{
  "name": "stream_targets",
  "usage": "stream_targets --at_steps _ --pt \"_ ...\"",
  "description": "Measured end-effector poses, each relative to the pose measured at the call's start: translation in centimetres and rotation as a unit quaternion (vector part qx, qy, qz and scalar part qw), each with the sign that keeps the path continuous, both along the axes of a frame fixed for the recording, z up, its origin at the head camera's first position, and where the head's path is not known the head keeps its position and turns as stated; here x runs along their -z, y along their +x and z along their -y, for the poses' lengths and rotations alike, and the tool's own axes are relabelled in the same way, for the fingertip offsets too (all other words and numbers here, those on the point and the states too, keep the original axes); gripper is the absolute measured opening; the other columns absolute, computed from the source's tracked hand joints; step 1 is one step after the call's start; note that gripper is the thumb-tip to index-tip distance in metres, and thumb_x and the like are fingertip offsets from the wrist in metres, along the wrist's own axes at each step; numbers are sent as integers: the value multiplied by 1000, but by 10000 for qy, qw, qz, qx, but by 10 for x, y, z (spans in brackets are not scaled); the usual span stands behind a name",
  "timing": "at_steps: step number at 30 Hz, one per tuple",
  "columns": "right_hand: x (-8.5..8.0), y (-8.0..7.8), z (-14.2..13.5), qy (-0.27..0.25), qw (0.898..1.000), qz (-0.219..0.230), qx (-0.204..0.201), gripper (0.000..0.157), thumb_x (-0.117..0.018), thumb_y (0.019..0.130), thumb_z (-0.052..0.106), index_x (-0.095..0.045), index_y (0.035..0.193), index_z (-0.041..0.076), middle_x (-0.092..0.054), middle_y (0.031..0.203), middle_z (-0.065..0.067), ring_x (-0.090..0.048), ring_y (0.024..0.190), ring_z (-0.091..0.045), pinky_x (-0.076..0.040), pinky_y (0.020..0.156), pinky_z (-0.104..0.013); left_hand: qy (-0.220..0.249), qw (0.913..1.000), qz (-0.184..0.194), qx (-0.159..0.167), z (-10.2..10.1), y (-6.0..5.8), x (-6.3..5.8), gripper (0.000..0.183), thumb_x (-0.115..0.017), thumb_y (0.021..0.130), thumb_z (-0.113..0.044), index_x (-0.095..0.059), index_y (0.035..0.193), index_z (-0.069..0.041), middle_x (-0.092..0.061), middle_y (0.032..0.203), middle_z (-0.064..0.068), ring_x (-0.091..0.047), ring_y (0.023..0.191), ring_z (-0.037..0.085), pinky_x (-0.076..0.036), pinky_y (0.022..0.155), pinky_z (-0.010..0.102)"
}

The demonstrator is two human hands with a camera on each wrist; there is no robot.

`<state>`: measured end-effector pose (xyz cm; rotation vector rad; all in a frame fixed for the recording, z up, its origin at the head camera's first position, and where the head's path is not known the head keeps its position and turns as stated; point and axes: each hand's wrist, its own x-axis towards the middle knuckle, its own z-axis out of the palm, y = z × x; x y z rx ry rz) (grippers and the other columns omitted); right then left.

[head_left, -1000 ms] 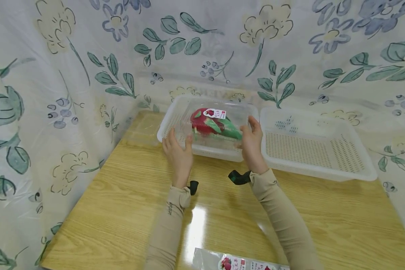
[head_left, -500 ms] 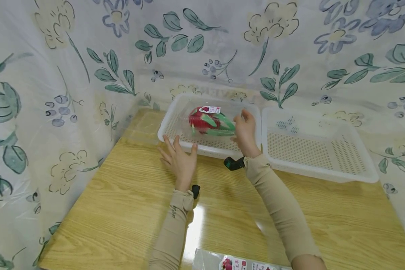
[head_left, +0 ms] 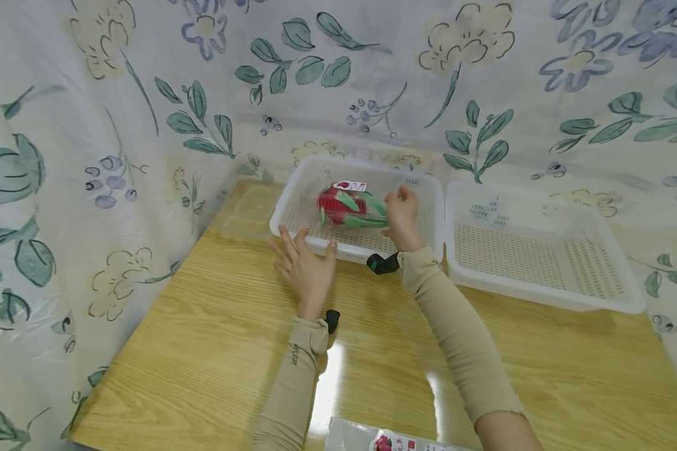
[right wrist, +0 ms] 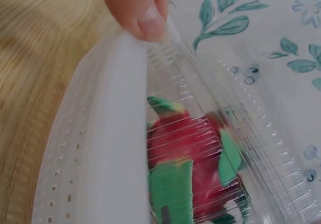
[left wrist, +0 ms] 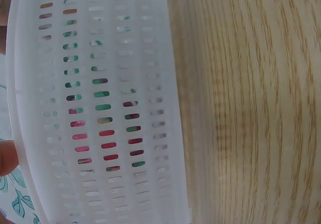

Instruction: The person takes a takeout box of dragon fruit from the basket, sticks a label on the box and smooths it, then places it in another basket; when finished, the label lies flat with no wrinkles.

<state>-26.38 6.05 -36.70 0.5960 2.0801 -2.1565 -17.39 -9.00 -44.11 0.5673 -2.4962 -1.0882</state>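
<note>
In the head view, a red and green dragon fruit (head_left: 344,205) lies in a clear plastic box (right wrist: 200,133) with a printed sticker (head_left: 350,186) on top. The box sits inside the left white perforated basket (head_left: 352,250). My right hand (head_left: 403,216) grips the box's right end with curled fingers; its fingertips are partly hidden. My left hand (head_left: 307,266) has its fingers spread at the basket's front rim. In the right wrist view, a thumb (right wrist: 150,23) touches that rim. Through the basket's slots in the left wrist view, red and green show.
A second white perforated basket (head_left: 508,250) stands close on the right. Another clear plastic piece (head_left: 245,210) lies left of the baskets. A sheet of stickers (head_left: 383,438) lies at the table's near edge. A floral curtain (head_left: 338,81) hangs behind the wooden table (head_left: 203,351).
The box with the dragon fruit has come down into the left basket. My left hand has left the box for the front rim. My right hand has moved slightly left.
</note>
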Motion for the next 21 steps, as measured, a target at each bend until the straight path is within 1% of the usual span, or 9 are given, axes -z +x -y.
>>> stream_targets --at_steps 5,10,12,14,17,18,19,20,21 --pt "6 1 -7 32 10000 -40 2 58 -41 98 14 -24 152 21 -18 163 3 -24 147 -29 -38 104 -66 -2 9999 -116 70 -3 -1 0 63 -64 86 -50 -44 135 -16 -2 165 8 4 149 46 -5 114 71" --pt "16 1 -16 -123 9999 18 2 57 -40 96 8 -27 150 20 -19 161 -1 -22 146 -30 -31 103 -74 95 9997 -150 143 -3 -1 0 63 -64 86 -49 -44 136 -15 0 165 9 5 149 45 -4 114 71" --pt "18 1 -19 -110 9999 87 -78 57 -39 95 5 -29 150 19 -18 160 -2 -21 146 -32 -30 101 -76 149 9996 -136 177 -2 -1 0 63 -64 87 -48 -43 136 -15 1 165 9 6 149 45 -3 113 72" --pt "17 -1 -22 -51 9994 212 -282 58 -37 95 2 -31 149 19 -15 161 -3 -19 147 -33 -31 100 -76 145 9997 -121 177 -2 -1 1 63 -64 87 -49 -43 136 -15 1 165 9 6 149 45 -3 114 72" --pt "16 -3 -27 134 9959 406 -791 62 -34 93 -2 -30 151 18 -9 164 -3 -15 148 -35 -34 99 -75 162 9996 -102 194 -2 -1 2 63 -63 87 -48 -42 137 -15 1 165 9 6 149 45 -3 113 72" --pt "15 -4 -28 209 9940 473 -961 64 -34 92 -4 -29 152 18 -7 164 -4 -18 147 -35 -35 99 -74 180 9996 -97 206 -2 -1 2 64 -63 87 -48 -42 137 -15 2 165 9 6 149 45 -3 113 72" --pt "15 -4 -29 341 9916 540 -1127 66 -34 91 -5 -28 153 18 -8 164 -5 -25 143 -34 -38 99 -71 188 9996 -91 204 -1 -1 2 64 -63 87 -48 -42 137 -15 2 165 8 6 149 45 -2 114 72" --pt "15 -5 -30 454 9890 604 -1273 68 -34 90 -7 -27 153 18 -8 164 -6 -33 135 -33 -41 99 -68 203 9996 -86 203 -1 -1 2 64 -63 87 -48 -42 138 -15 2 165 8 6 149 45 -2 114 72" --pt "15 -5 -30 576 9859 678 -1419 71 -33 89 -8 -25 154 18 -8 164 -7 -42 124 -30 -44 99 -64 218 9995 -79 200 -1 -1 1 64 -64 87 -48 -42 138 -15 2 165 7 7 149 44 -2 114 71"
